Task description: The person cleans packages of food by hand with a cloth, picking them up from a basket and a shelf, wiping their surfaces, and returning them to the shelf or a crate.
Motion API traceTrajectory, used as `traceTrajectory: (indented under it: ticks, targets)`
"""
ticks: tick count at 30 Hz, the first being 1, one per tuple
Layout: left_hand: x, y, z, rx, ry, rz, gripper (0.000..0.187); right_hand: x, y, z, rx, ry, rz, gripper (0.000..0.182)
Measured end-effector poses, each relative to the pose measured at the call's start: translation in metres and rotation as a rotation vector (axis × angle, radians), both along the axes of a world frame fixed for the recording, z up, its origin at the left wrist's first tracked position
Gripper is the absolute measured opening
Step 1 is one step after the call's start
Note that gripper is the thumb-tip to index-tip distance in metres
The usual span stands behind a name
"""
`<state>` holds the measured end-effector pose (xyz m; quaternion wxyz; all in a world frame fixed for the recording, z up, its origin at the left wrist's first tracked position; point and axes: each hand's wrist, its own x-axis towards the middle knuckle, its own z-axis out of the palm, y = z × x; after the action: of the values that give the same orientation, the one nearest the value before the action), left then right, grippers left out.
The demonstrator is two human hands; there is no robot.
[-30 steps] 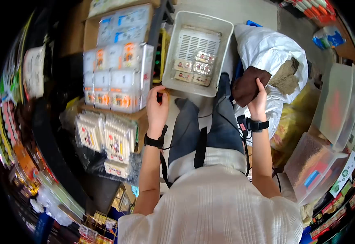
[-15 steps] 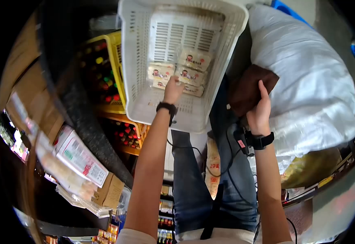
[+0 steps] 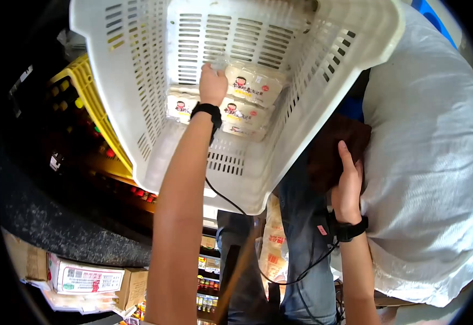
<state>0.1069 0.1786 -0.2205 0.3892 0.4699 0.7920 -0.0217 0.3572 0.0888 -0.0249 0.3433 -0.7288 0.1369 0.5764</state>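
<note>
Left hand point(image 3: 213, 86) curls by packs point(image 3: 256, 85), grip unclear; right hand point(image 3: 348, 189), fingers obscured, clasps cloth point(image 3: 331, 154).

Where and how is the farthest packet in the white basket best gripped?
Probably by its long edges, coming from above. The packet is a flat slab, printed face up, in the open-topped white basket. Its far long edge faces bare floor; its right end sits near the side wall.

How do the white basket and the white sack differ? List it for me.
The white basket has stiff, slotted walls; the white sack is soft and creased, with no slots in view.
The basket stands open, showing flat packs inside; the sack bulges and hides its contents.
The left hand reaches into the basket, not the sack.
Both are whitish.
</note>
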Motion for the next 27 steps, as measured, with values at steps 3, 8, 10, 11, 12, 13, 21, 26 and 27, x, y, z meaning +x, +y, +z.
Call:
traceTrajectory:
  ticks: [3,8,10,11,12,13,21,26,27]
  targets:
    - [-0.017,-0.003,-0.019,-0.044,-0.041,0.08,0.046,-0.003,-0.005,-0.009,-0.012,0.036,0.01,0.035]
    - [-0.043,-0.013,-0.042,-0.169,-0.189,0.006,0.048,-0.015,0.004,-0.011,0.026,0.026,0.069,0.029]
    - [-0.05,-0.02,-0.053,-0.131,-0.211,0.019,0.049,-0.014,0.004,-0.011,0.015,0.02,0.094,0.029]
    - [-0.052,-0.024,-0.058,-0.098,-0.234,0.05,0.046,-0.011,0.002,-0.012,0.009,0.031,0.103,0.032]
    - [-0.05,-0.023,-0.056,-0.064,-0.257,0.081,0.043,-0.01,0.0,-0.013,0.002,0.042,0.112,0.035]
    - [-0.049,-0.021,-0.054,-0.061,-0.258,0.084,0.043,-0.01,0.0,-0.014,0.004,0.041,0.116,0.035]
    - [-0.041,-0.01,-0.028,-0.231,-0.178,-0.179,0.026,-0.014,0.003,-0.013,-0.003,0.024,0.071,0.031]
    - [-0.032,-0.023,-0.033,-0.135,-0.28,-0.008,0.032,-0.015,0.002,-0.015,-0.014,0.011,0.098,0.032]
    - [-0.032,-0.024,-0.031,-0.144,-0.328,0.061,0.032,-0.015,0.0,-0.017,-0.008,0.027,0.1,0.032]
